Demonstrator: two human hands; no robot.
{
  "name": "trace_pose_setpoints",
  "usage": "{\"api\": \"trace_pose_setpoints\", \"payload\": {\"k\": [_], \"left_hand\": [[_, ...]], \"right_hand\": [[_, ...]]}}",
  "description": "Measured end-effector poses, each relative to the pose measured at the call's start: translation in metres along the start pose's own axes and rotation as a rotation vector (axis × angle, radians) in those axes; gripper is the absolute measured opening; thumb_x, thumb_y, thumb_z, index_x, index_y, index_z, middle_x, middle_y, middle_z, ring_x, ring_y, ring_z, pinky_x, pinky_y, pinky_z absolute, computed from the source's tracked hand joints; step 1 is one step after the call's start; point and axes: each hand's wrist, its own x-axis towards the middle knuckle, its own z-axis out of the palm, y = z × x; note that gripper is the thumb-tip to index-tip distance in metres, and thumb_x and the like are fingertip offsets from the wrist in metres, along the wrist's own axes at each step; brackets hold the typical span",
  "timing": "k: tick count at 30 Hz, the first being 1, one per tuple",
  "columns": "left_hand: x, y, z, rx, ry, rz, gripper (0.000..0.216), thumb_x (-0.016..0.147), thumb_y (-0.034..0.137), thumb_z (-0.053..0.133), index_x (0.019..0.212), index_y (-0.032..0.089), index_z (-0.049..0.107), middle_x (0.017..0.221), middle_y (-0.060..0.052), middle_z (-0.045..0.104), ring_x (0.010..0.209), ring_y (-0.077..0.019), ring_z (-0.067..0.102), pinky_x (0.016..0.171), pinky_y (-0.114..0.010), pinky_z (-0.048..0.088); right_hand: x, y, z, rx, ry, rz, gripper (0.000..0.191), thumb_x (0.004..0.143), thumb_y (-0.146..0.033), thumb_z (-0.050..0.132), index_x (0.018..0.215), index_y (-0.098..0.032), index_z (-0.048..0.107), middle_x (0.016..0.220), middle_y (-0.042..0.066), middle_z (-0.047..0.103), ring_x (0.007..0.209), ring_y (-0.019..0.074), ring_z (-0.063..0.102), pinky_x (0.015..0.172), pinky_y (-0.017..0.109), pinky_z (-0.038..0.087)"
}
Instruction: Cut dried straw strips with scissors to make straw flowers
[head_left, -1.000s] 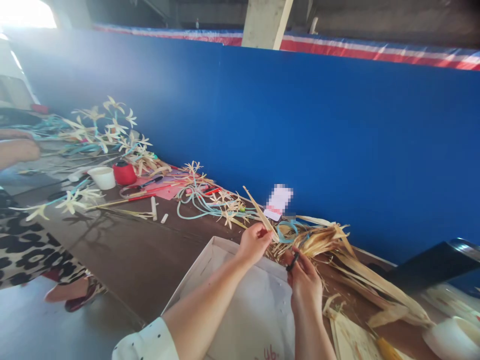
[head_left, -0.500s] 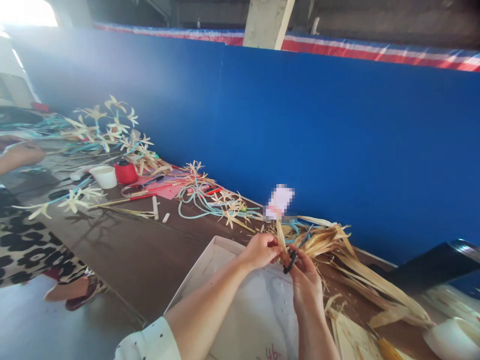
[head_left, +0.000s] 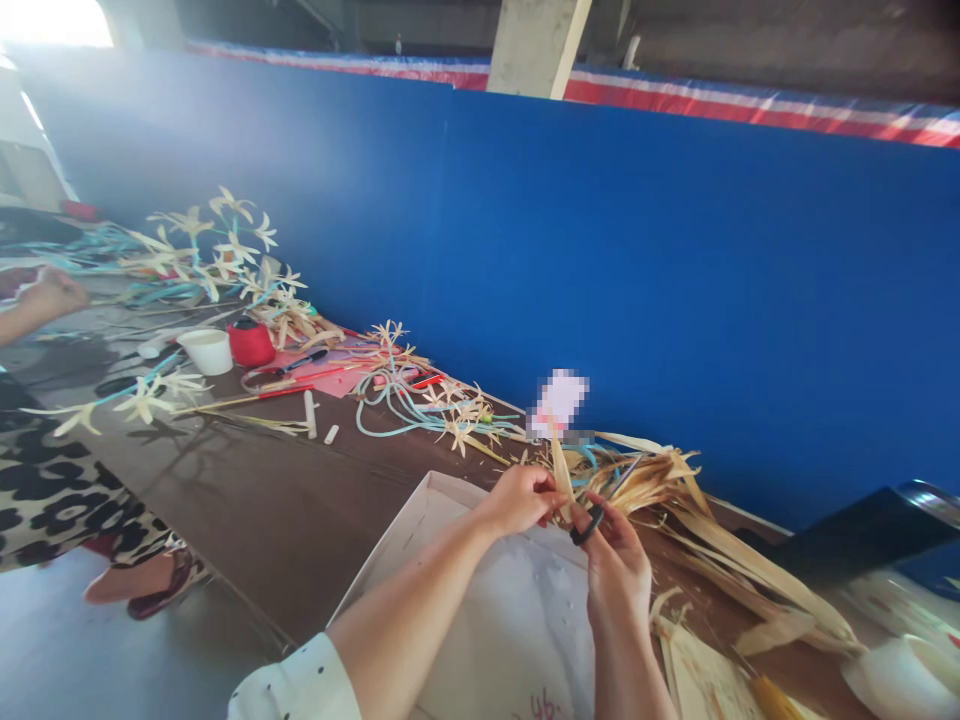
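My left hand (head_left: 523,497) is closed, pinching a narrow pale strip of dried husk (head_left: 561,468) that stands upright above the fingers. Beside it, my right hand (head_left: 619,562) is closed round small scissors with black handles (head_left: 588,525). The scissor blades point up and to the right, over a bundle of dry husks (head_left: 651,478). My right thumb and fingertips are close to the strip's lower end; whether they touch it, I cannot tell. Below both forearms lies a shallow white box (head_left: 480,590) with red writing inside.
Husk flowers (head_left: 457,430) and light-blue cords (head_left: 386,415) lie along the blue partition (head_left: 675,260). Further left are a white cup (head_left: 207,352), a red thread spool (head_left: 252,343) and a co-worker's hand (head_left: 56,293). A white bowl (head_left: 896,680) sits at the lower right.
The scissors have turned, their blades tipping further right and lower. My right hand has shifted slightly right; my left hand keeps its pinch on the husk strip.
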Motion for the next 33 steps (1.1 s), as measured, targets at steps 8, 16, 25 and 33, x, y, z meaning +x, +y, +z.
{"api": "trace_pose_setpoints", "payload": {"k": [8,16,25,33], "left_hand": [[0.0023,-0.0040,-0.0005,-0.216,0.024,-0.105,0.020,0.067,0.031,0.060,0.072,0.012,0.058,0.054,0.002,0.052,0.049,-0.0066,0.047,0.048,-0.019,0.041],[0.0033,-0.0031,-0.0008,-0.396,0.120,-0.189,0.013,0.066,0.020,0.061,0.075,0.010,0.060,0.057,0.001,0.055,0.045,-0.0046,0.048,0.040,-0.015,0.033],[0.0006,0.0032,0.0000,-0.557,0.075,-0.243,0.011,0.073,0.019,0.059,0.076,0.009,0.056,0.065,-0.007,0.064,0.064,-0.0123,0.062,0.065,-0.024,0.050],[0.0004,0.0023,0.0010,-0.434,0.129,-0.153,0.017,0.065,0.025,0.066,0.070,0.010,0.060,0.062,-0.003,0.063,0.058,-0.0111,0.060,0.064,-0.027,0.051]], "right_hand": [[-0.0018,0.0014,0.0007,0.002,-0.004,-0.017,0.051,0.060,-0.035,0.074,0.104,-0.015,0.060,0.066,0.000,0.060,0.058,0.0124,0.053,0.054,0.023,0.042],[-0.0030,-0.0016,0.0024,0.010,0.011,0.013,0.050,0.059,-0.034,0.074,0.103,-0.014,0.061,0.069,0.001,0.062,0.060,0.0129,0.054,0.055,0.023,0.043],[-0.0032,0.0012,0.0038,0.046,-0.008,0.025,0.055,0.058,-0.034,0.074,0.107,-0.014,0.058,0.076,0.003,0.065,0.069,0.0168,0.059,0.061,0.026,0.045],[-0.0055,0.0019,0.0068,0.036,-0.029,0.021,0.051,0.060,-0.034,0.074,0.105,-0.016,0.060,0.072,0.002,0.064,0.064,0.0148,0.058,0.061,0.025,0.045]]}}
